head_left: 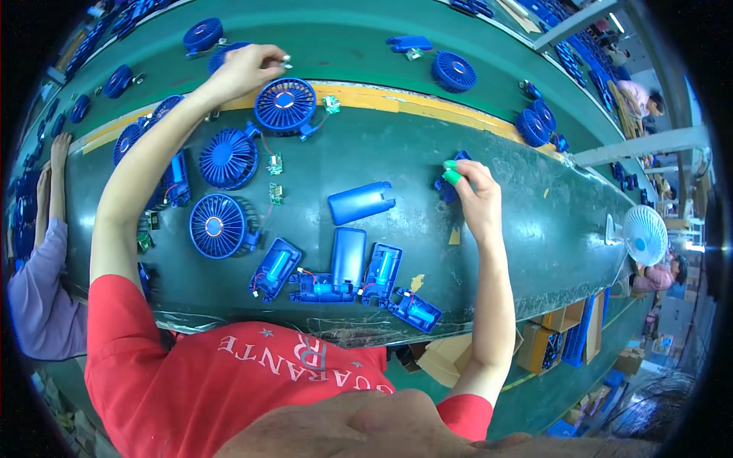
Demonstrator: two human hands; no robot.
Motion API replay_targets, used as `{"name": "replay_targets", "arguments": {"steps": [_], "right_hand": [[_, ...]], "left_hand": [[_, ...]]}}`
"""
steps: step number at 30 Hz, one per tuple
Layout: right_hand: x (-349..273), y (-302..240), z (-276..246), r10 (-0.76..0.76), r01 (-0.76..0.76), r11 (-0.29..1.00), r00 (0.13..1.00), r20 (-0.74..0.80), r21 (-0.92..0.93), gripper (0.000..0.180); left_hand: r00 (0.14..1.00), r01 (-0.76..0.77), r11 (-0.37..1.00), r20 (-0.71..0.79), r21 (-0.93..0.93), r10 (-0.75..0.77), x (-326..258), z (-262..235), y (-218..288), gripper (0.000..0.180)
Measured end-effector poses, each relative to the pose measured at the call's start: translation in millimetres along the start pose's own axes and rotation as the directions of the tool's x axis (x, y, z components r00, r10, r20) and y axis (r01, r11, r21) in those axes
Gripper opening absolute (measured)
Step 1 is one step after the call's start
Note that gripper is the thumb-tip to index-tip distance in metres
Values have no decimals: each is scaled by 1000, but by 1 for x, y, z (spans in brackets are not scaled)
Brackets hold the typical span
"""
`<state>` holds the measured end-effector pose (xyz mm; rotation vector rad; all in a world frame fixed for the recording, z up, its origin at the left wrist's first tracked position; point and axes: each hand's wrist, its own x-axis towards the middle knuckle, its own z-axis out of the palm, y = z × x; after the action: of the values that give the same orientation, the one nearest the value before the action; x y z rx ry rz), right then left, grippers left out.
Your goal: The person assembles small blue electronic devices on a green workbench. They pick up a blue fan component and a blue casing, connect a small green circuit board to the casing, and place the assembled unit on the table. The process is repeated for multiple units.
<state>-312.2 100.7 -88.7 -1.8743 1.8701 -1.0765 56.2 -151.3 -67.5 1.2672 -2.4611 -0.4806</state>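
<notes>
My left hand [248, 69] reaches over the conveyor belt with its fingers pinched. Something small and pale shows at the fingertips; I cannot make it out. Under that hand lies a blue fan head [225, 55], partly covered. Another fan head [285, 105], with a green circuit board [330, 104] on a wire, lies just nearer me. At the right, my right hand [479, 200], with green finger covers, is closed on a dark blue plastic part [445, 187], mostly hidden by the fingers. Left of it lie a blue handle cover [361, 202] and several handle shells with battery cells [383, 267].
More fan heads [217, 226] with circuit boards lie at the left of the green table [328, 160]. A yellow strip [412, 105] edges the belt [336, 46], which carries further fans. A co-worker's arm [57, 179] is at far left. A white fan [645, 234] stands right.
</notes>
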Motion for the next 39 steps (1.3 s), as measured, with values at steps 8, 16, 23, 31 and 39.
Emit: {"name": "replay_targets", "arguments": {"steps": [8,16,23,31,39], "right_hand": [[23,-33,25,241,-234,750,968,73,619,15],[30,-91,47,140,-263,755,960,244,601,15],[18,-102,45,164,-276,688,960,226,671,18],[-4,-93,28,171,-294,630,955,241,718,18],[-17,-98,27,140,-251,709,966,217,659,17]], "left_hand": [[963,-177,731,36,-659,265,-14,17,80,19],[887,-454,759,-160,-467,433,-31,29,119,28],[859,-497,688,-184,-529,478,-46,35,147,26],[817,345,326,453,-880,357,-58,20,149,35],[859,172,391,332,-904,389,-68,24,158,23]]}}
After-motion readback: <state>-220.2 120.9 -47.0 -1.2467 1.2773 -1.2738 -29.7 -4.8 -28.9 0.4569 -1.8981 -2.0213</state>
